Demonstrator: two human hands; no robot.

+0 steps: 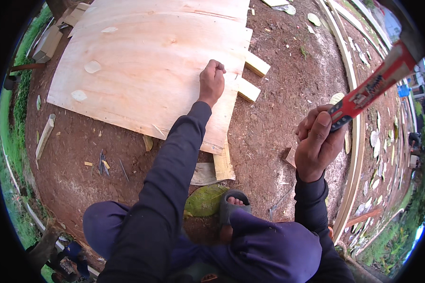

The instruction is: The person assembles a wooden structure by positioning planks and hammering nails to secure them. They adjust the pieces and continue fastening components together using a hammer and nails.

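My left hand (211, 83) is closed, its fingers pinched together, over a large pale plywood sheet (141, 61) near its right edge. Whatever those fingers hold, if anything, is too small or hidden to make out. Raised to the right, my right hand (322, 141) grips a hammer (370, 92) by its dark blue, star-patterned grip. The hammer's shaft is red and white, and its grey head reaches the picture's upper right rim, blurred. Under the sheet lie wooden battens, whose ends (257, 64) (248, 90) stick out past the right edge.
Several loose nails (103, 162) lie on the brown dirt at the left, near a short wooden stick (45, 137). Long timber strips (356, 141) run along the right side. A big green leaf (205, 200) rests beside my sandalled foot (235, 203). Wood blocks (47, 43) sit at far left.
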